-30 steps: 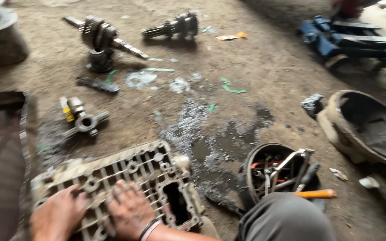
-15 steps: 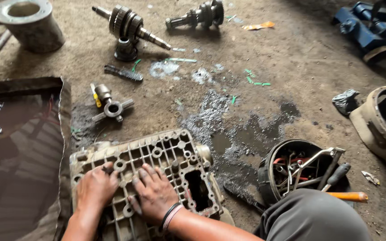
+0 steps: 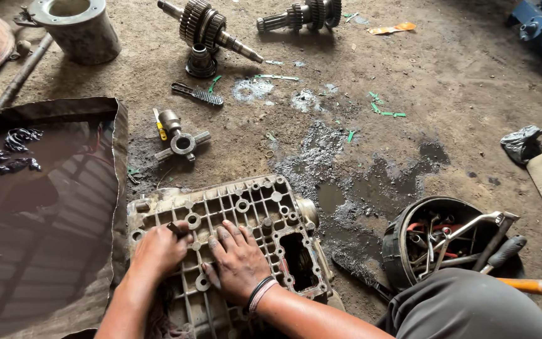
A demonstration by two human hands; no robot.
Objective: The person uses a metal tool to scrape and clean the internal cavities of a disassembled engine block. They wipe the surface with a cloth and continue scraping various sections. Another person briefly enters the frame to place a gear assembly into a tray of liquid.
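A dirty ribbed aluminium gearbox cover point(image 3: 252, 201) lies flat on the oily concrete floor in front of me. My left hand point(image 3: 158, 251) rests on its left part with the fingers curled around a small dark piece point(image 3: 175, 228) at the fingertips. Beside it, my right hand point(image 3: 236, 257) lies flat on the ribs near the middle, fingers spread, with bands on the wrist. A rectangular opening point(image 3: 296, 257) in the cover shows just right of that hand.
A shallow tray of dark liquid point(image 3: 117, 157) borders the cover on the left. A black tub of tools point(image 3: 409, 232) and an orange-handled screwdriver point(image 3: 525, 285) sit right, by my knee point(image 3: 472, 307). Two gear shafts point(image 3: 205, 28), a metal cylinder point(image 3: 76, 28), a cross joint point(image 3: 182, 144) and a brush point(image 3: 199, 94) lie beyond.
The view has swung left and closer to the cover. My left hand went from lying spread on the ribs to curled; the right hand stays flat on the cover.
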